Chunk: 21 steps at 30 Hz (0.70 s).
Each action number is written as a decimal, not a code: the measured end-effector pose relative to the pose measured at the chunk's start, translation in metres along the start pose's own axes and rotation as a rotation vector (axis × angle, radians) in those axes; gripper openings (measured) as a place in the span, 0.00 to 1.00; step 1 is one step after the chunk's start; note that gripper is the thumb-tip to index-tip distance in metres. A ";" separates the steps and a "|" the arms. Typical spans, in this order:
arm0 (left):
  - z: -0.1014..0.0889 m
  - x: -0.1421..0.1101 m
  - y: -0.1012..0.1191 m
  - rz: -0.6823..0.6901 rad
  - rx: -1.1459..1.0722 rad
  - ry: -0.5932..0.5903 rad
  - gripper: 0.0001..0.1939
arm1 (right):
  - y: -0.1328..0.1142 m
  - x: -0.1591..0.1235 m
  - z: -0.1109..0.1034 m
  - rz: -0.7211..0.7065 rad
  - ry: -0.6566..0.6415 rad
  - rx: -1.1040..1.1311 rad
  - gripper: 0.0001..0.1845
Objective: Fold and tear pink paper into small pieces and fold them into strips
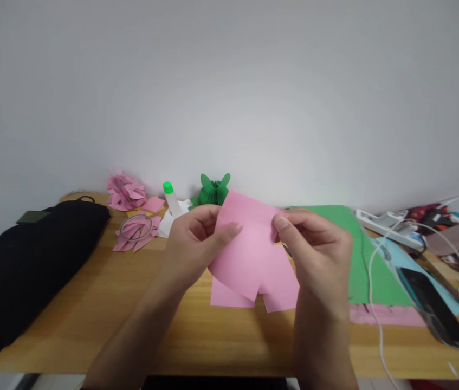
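One plain pink paper sheet (249,244)

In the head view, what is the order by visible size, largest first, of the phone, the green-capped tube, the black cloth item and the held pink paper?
1. Black cloth item, cut off by the frame edge
2. Pink paper, perhaps enlarged by nearness
3. Phone
4. Green-capped tube

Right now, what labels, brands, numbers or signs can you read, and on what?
None readable.
Pink paper sheet in the left hand and right hand: no lettering visible.
Black fabric bundle: pale mark at left edge, too blurred.
White plastic power strip: any markings too small.
White tube with green cap: nothing legible.
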<state>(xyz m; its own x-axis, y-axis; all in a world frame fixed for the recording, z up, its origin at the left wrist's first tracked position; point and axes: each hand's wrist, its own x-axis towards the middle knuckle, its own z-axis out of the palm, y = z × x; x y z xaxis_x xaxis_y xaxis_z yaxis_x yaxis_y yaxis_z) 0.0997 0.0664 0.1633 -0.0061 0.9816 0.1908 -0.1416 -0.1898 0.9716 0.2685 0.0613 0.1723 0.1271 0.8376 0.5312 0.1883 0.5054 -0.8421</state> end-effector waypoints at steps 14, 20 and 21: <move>-0.003 0.003 -0.007 0.058 -0.002 0.162 0.06 | 0.000 0.001 -0.001 -0.049 0.113 0.052 0.08; -0.002 0.004 -0.008 0.074 -0.063 0.177 0.03 | -0.001 0.000 0.000 -0.064 0.106 0.011 0.08; -0.002 0.003 -0.008 0.087 -0.053 0.179 0.03 | -0.001 0.000 0.000 -0.069 0.102 0.012 0.08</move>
<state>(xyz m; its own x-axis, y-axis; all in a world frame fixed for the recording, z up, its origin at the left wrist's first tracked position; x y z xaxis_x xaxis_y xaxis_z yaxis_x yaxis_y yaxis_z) 0.0986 0.0713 0.1558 -0.1958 0.9505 0.2413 -0.1851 -0.2775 0.9427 0.2680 0.0606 0.1734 0.2129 0.7758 0.5940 0.1887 0.5638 -0.8041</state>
